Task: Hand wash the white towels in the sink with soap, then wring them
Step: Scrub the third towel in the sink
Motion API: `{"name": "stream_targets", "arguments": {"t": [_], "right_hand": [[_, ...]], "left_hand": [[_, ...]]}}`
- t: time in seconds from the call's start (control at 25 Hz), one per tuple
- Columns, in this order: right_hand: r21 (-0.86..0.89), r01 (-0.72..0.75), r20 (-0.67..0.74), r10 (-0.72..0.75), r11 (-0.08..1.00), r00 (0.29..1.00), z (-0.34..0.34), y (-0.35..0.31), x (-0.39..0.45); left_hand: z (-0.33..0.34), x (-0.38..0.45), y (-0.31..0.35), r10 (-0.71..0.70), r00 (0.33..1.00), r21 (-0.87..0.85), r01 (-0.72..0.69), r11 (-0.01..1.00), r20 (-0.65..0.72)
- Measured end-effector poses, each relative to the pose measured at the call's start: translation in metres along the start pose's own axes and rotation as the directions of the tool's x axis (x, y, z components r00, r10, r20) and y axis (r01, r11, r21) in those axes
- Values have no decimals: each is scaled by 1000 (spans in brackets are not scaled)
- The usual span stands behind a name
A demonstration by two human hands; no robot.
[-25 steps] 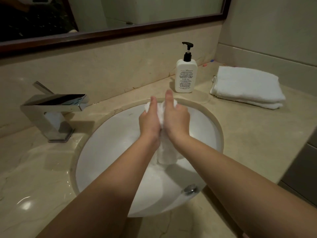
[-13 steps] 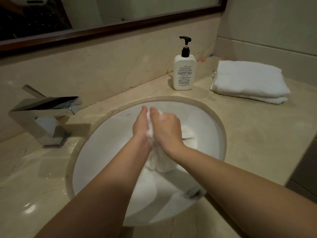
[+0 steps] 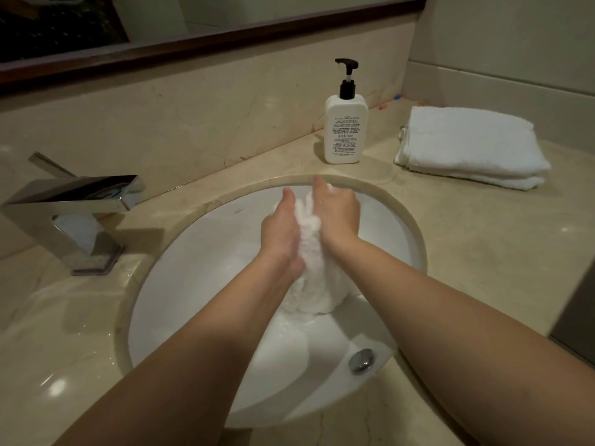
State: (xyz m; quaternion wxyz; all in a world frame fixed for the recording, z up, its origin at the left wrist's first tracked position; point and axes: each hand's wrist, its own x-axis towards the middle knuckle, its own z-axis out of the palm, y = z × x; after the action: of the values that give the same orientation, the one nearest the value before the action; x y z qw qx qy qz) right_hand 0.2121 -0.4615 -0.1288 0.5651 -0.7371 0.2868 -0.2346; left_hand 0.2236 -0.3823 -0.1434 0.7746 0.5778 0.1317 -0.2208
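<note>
- Head-camera view down over a round white sink [image 3: 199, 262] set in a beige marble counter [image 3: 467, 252].
- 2 bare forearms reaching in from the near edge, meeting over the middle of the basin.
- Wet white towel [image 3: 310, 252] bunched upright between the palms, lower end trailing down to the basin floor.
- Left hand [image 3: 280, 230] flat against the towel's left side, fingers straight and pointing far.
- Right hand [image 3: 338, 210] flat against its right side, set slightly farther; a fleck of foam at the fingertips.
- Grip: palms pressed together with the cloth sandwiched between, no pinch, no curled fingers visible.
- Step in hand, by judgement: soaping and rubbing, palm against palm; wringing not yet begun.
- Next move likely calling for fingers closed around the cloth at 2 points and an opposite twist, kept low over the basin to catch the runoff.
- Soap pump bottle [image 3: 346, 130] upright on the far counter, just beyond the rim.
- Folded white towels [image 3: 470, 146] stacked far right, dry-looking, probably waiting.
- Chrome faucet [image 3: 74, 214] at left, no water visibly running; drain plug [image 3: 362, 359] near right.
</note>
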Motion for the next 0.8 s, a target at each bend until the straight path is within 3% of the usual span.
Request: {"name": "stream_targets", "arguments": {"t": [0.08, 0.2, 0.32, 0.44, 0.52, 0.6, 0.72, 0.8], "right_hand": [[20, 9, -14, -9, 1000, 1000, -5, 2, -2], [130, 23, 21, -26, 991, 999, -15, -9, -19], [43, 150, 171, -155, 988, 973, -6, -11, -42], [-43, 191, 124, -184, 981, 975, 3, -8, -36], [-10, 116, 31, -115, 993, 993, 0, -9, -20], [25, 125, 63, -126, 992, 990, -1, -8, -21], [-33, 236, 200, -225, 971, 954, 8, -5, -41], [-77, 180, 143, -168, 981, 975, 6, -5, -25]], "left_hand": [[-2, 1, 4, 48, 987, -10, -50, 999, -153], [-14, 4, 13, 80, 963, -25, -89, 996, -258], [-18, 6, 13, 75, 995, -30, -77, 997, -67], [-10, -3, 7, 40, 990, -42, -34, 999, 135], [-1, -2, 4, 25, 997, 10, -26, 1000, 79], [-2, 2, 3, 42, 999, -14, -43, 999, -34], [-10, 7, 7, 4, 1000, -162, -1, 987, 23], [-9, 4, 5, -30, 999, -98, 34, 995, 45]]}}
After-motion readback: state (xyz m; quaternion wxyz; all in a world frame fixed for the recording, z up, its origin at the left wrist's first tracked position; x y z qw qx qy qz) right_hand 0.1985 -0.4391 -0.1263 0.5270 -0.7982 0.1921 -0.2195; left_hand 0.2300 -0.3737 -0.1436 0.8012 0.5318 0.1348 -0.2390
